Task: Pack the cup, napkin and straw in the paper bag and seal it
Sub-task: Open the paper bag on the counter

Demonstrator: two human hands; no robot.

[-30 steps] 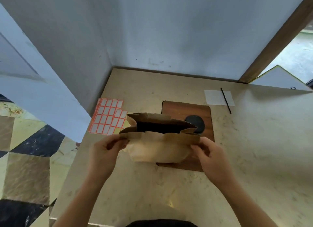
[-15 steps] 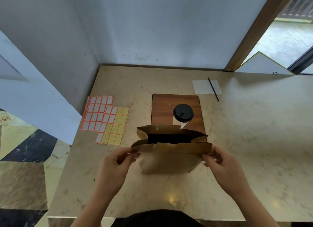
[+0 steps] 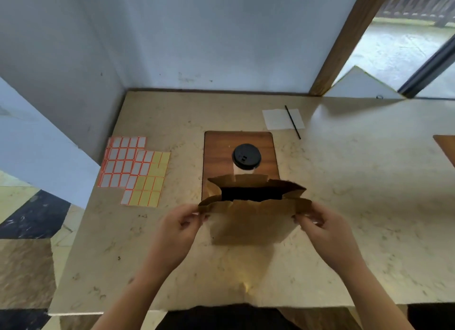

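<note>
A brown paper bag (image 3: 251,221) stands upright on the table with its mouth spread wide. My left hand (image 3: 182,226) pinches the near rim at its left corner. My right hand (image 3: 322,228) pinches the same rim at its right corner. Just behind the bag, a white cup with a black lid (image 3: 246,156) stands on a wooden board (image 3: 216,152). Farther back right, a white napkin (image 3: 275,119) lies flat, and a thin black straw (image 3: 292,121) lies across its right part.
Sheets of orange-edged and yellow sticker labels (image 3: 134,169) lie at the left of the beige table (image 3: 369,194). Walls close the back and left. Another wooden board's corner (image 3: 446,147) shows at the right edge. The table's left edge drops to a tiled floor.
The bag has come toward me off the wooden board, and the cup behind it is now uncovered. Both hands kept their pinch on the rim and spread it wider.
</note>
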